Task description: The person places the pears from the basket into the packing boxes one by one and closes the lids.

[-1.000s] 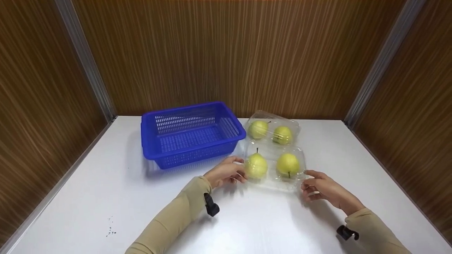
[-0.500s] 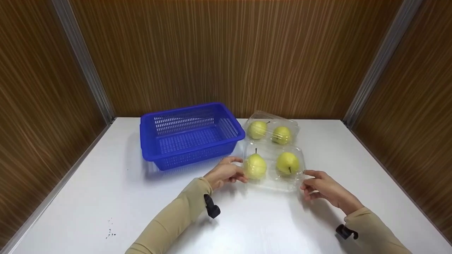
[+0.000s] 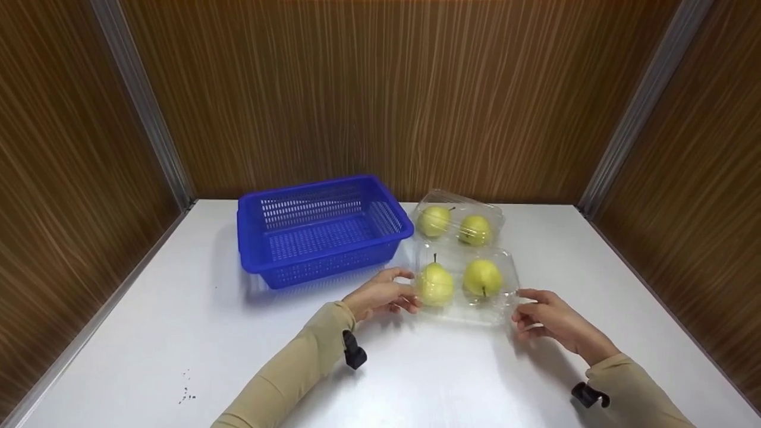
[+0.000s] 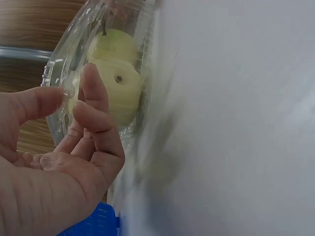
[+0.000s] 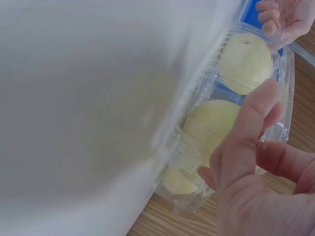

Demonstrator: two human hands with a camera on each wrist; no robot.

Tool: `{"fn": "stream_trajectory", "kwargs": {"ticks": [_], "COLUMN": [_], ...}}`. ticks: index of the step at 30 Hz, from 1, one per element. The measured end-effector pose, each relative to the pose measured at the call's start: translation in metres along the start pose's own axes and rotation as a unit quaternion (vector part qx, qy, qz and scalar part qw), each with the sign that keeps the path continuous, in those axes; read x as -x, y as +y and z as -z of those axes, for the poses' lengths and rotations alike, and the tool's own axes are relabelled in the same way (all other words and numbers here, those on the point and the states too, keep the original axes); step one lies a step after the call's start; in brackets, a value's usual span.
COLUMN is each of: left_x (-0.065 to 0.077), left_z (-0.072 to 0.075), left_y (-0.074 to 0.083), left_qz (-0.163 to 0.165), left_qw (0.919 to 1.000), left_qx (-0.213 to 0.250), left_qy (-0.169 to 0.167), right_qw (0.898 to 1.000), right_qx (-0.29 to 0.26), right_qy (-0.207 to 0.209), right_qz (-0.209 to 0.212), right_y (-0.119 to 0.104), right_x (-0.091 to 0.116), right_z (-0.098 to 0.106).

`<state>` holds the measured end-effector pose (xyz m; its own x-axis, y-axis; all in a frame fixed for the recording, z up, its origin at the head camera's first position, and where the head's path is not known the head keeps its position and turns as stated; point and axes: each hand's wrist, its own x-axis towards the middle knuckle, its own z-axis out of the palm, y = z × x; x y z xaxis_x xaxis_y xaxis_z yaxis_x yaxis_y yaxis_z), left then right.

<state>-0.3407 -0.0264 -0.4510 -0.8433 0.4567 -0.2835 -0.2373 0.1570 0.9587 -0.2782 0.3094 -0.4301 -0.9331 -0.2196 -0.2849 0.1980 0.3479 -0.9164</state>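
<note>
A clear plastic clamshell box (image 3: 458, 315) lies across the middle of my reach, holding two yellow pears, the left pear (image 3: 436, 286) with its stem up and the right pear (image 3: 483, 277) with its stem toward me. My left hand (image 3: 380, 295) grips the box's left side, thumb and bent fingers at its rim in the left wrist view. On the opposite side, my right hand (image 3: 553, 320) holds the box's edge between thumb and fingers. Both pears show through the plastic in the right wrist view, beyond the fingers (image 5: 246, 123). Shadows of box and pears fall on the table.
Directly behind, a second clear box (image 3: 496, 213) with two more pears stands near the back wall. To the left is a blue perforated basket (image 3: 327, 252). Wood-grain panels (image 3: 386, 101) enclose the white table (image 3: 267, 351) at the back and sides.
Both hands and the front box have shifted slightly right and toward me. The pears inside have moved a little closer together. The basket and rear box stay in place.
</note>
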Motion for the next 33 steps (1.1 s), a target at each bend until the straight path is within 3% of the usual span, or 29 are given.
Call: {"fn": "stream_trajectory", "kwargs": {"ticks": [10,19,22,25,27,29,33], "left_x": [-0.002,-0.008,-0.005,-0.001,0.003,0.007,0.015], "left_z": [-0.009,-0.005,-0.003,-0.004,-0.004,-0.004,-0.003], "left_y": [0.001,-0.003,-0.002,0.001,0.003,0.006,0.014], "left_qz": [-0.014,-0.020,-0.021,-0.041,-0.065,-0.091,-0.121], "left_qw": [0.9997,0.9996,0.9995,0.9971,0.9900,0.9760,0.9447], "left_qx": [0.013,0.010,-0.004,-0.053,-0.113,-0.181,-0.279], "left_qy": [-0.017,0.018,0.023,0.036,0.055,0.079,0.123], "right_qw": [1.000,1.000,1.000,0.996,0.990,0.977,0.936], "right_qx": [-0.003,-0.001,0.021,0.077,0.129,0.192,0.304], "right_qy": [0.002,0.001,0.012,0.037,0.062,0.092,0.160], "right_qz": [-0.006,-0.017,-0.020,-0.007,0.005,0.026,0.077], "right_y": [0.005,0.005,0.003,-0.001,-0.005,-0.009,-0.019], "right_x": [0.001,-0.006,-0.006,-0.002,0.001,0.002,0.000], "right_z": [0.015,0.012,0.010,0.009,0.008,0.008,0.001]}}
